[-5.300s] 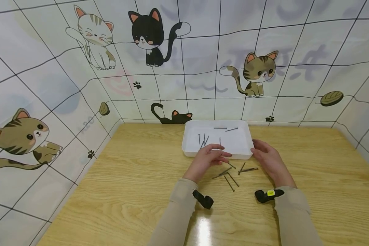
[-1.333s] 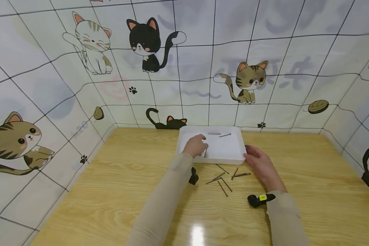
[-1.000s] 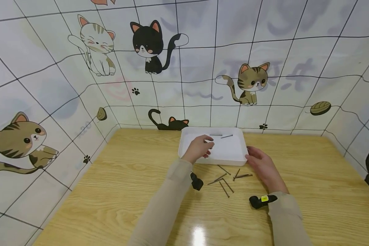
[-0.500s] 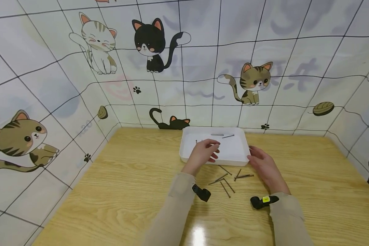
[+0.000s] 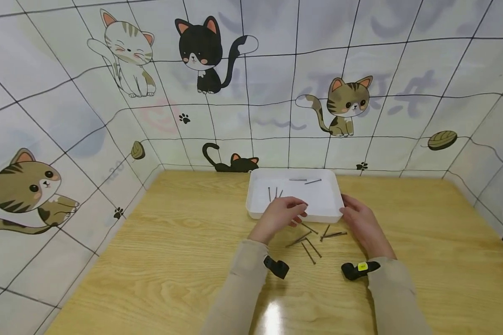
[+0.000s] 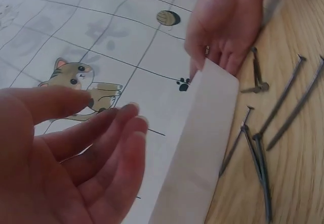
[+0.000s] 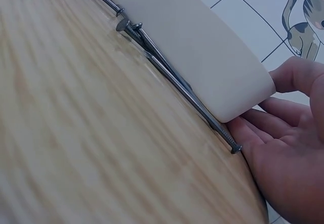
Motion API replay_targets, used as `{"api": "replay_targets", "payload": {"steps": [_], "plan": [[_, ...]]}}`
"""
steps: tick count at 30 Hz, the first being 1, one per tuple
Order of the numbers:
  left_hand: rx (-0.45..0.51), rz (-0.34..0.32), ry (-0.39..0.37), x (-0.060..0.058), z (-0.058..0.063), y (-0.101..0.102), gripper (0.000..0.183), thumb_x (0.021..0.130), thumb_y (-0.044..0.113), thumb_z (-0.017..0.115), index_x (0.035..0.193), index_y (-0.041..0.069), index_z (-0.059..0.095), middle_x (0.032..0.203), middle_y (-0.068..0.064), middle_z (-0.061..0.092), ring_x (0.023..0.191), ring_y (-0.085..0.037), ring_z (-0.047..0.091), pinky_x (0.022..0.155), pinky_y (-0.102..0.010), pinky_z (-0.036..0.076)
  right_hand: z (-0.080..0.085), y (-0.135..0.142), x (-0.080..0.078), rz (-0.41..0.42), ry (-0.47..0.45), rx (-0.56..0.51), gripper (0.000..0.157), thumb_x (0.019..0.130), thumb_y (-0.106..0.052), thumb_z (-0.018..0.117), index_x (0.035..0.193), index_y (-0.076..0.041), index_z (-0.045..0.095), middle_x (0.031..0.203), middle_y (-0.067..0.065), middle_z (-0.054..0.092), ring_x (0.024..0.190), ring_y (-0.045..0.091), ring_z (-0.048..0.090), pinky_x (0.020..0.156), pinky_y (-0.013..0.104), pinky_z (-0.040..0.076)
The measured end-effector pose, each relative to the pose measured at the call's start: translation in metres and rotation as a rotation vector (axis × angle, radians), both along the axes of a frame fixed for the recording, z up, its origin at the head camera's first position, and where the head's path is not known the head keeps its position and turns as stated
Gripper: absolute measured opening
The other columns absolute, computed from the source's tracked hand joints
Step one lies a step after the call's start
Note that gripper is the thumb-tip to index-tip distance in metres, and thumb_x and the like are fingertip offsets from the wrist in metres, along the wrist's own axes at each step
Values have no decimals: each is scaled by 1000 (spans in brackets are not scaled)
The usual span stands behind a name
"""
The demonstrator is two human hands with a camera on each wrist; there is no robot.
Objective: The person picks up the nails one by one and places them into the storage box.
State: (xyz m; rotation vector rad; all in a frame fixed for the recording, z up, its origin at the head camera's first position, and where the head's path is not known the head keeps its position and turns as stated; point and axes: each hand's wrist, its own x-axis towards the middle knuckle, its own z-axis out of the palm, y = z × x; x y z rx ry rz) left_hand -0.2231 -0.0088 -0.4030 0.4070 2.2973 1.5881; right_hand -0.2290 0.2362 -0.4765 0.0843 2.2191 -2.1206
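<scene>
My left hand (image 5: 278, 216) hovers over the front edge of a white tray (image 5: 318, 200). Its fingers are loosely bent, and nothing shows between thumb and fingertips in the left wrist view. At the tray's right front corner, my right hand (image 5: 364, 225) holds on, thumb at the rim and fingers against the outside and underside (image 7: 298, 133). Inside the tray, two nails (image 5: 313, 182) lie at the back right and several stand parallel at the left (image 5: 269, 194), partly hidden by the left hand. Several more dark nails (image 5: 299, 239) lie scattered on the table before the tray.
The wooden table (image 5: 184, 251) reaches back to a white cloth wall (image 5: 272, 93) printed with cats and grid lines. The tray stands near that wall. A small black camera is strapped to each wrist.
My left hand was down in the tray's left part; it has drawn back toward me and right, uncovering the nails there. My right hand stays at the tray's corner.
</scene>
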Motion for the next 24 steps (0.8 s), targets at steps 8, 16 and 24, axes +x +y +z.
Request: {"api": "replay_targets", "payload": {"steps": [8,16,24], "plan": [[-428,-77,190,2,-1,8,33,91,41,54,113,19,66,107,8,65,97,-11,60,81,-26,47,8,-1,-1,4,35,38,61,96,-18,48,146,-4,16,152,13,17,138,25,23,110,38,24],[-642,-100,255,6,-3,15,36,88,39,59,118,19,63,104,6,66,93,-9,60,78,-26,47,11,1,-2,10,51,10,59,96,-10,46,146,-2,15,152,15,16,139,26,20,110,35,24],[-820,-157,315,11,-14,17,39,82,30,68,119,20,61,113,7,64,101,-12,59,83,-27,47,0,3,0,25,58,55,61,96,-17,49,146,-5,18,152,14,19,137,26,22,104,22,32]]}}
